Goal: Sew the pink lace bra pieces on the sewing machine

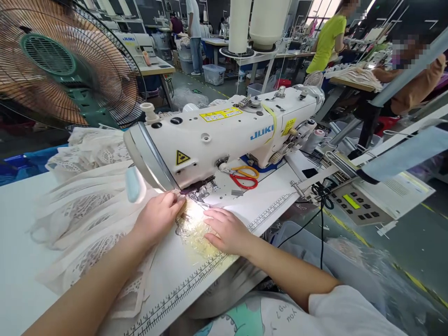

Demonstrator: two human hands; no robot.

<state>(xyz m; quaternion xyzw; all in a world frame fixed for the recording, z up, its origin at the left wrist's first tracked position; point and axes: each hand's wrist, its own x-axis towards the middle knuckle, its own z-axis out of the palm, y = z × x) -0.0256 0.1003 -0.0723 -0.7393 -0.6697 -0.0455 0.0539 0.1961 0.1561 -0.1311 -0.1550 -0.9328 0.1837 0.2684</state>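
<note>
A white JUKI sewing machine [224, 135] stands across the white table [21, 252]. Under its needle lies a piece of cream lace fabric [194, 231], lit by the machine's lamp. My left hand [157, 217] rests on the fabric left of the needle, its fingers curled and pinched at the fabric's edge by the presser foot. My right hand [227, 231] lies flat on the lace just right of the needle, fingers stretched out and pressing it down. A printed ruler [196, 280] runs along the table's front edge.
More white lace fabric [87, 205] is piled at the left. Red and yellow scissors [243, 177] lie under the machine arm. A control panel [357, 203] sits at the right, a large fan [52, 60] at the back left. Other people work at tables behind.
</note>
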